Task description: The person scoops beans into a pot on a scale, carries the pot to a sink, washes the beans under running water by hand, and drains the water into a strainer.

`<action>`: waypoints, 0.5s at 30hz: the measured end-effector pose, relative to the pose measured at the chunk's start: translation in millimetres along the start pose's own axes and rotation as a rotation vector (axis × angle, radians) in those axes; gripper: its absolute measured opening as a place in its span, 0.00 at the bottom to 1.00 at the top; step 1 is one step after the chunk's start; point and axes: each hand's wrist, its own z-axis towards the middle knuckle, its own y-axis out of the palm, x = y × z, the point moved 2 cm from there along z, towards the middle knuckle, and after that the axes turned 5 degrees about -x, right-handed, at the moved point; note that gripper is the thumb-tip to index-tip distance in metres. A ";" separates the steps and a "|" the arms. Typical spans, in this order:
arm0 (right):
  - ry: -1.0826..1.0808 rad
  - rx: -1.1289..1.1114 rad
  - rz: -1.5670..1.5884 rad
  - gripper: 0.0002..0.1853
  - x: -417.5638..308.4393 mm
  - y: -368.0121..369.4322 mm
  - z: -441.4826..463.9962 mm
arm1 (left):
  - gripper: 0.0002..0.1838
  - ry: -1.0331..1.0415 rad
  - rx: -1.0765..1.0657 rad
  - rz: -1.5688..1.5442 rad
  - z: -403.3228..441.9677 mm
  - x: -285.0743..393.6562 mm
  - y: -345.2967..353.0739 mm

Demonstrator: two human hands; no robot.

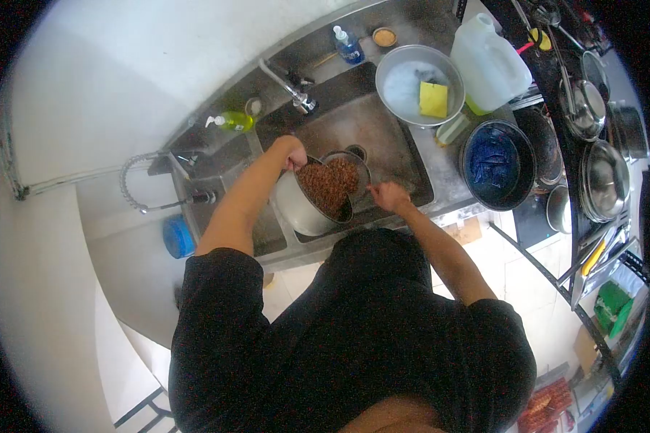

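Observation:
My left hand (292,152) grips the far rim of a light-coloured pot (292,206), which is tilted toward the sink on the right. Small reddish-brown beans or grains (316,189) fill its mouth. My right hand (391,197) is closed around the handle of a round strainer (367,173). The strainer overlaps the pot's opening and has more of the same brown pieces in it. Both vessels are above the metal sink (404,155), close to my body; the fine detail of the pieces is too small to tell.
A faucet (305,105) reaches over the sink. On the right stand a basin with suds (393,90) and a yellow sponge (433,99), a large jug (487,65) and a dark tub (471,169). Soap bottles (237,121) line the back. A rack (572,216) holds metal bowls.

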 end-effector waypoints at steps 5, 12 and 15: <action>-0.008 -0.013 0.024 0.28 -10.2 -8.7 -8.0 | 0.16 0.053 -0.035 -0.044 -17.9 4.3 5.1; -0.031 -0.005 0.086 0.28 -8.5 0.7 -3.9 | 0.17 -0.006 -0.060 0.033 -8.3 4.4 -8.4; 0.103 -0.101 0.064 0.27 -25.2 -20.1 -16.9 | 0.17 -0.004 0.003 0.098 -19.1 5.6 -3.3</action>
